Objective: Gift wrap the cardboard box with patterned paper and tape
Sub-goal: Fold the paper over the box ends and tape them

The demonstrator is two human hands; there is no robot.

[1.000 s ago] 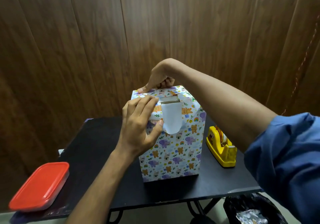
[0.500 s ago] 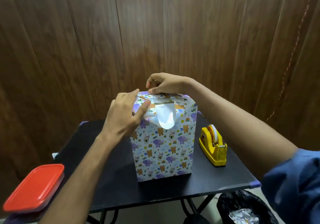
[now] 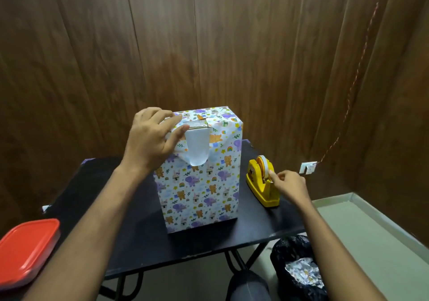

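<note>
One left hand (image 3: 151, 138) grips the box (image 3: 199, 184) top corner.

wrapped box (image 3: 199, 184) mid-table, tape dispenser (image 3: 263, 182) just right, bare table (image 3: 97, 198) left, red container (image 3: 27, 249) at edge
</note>
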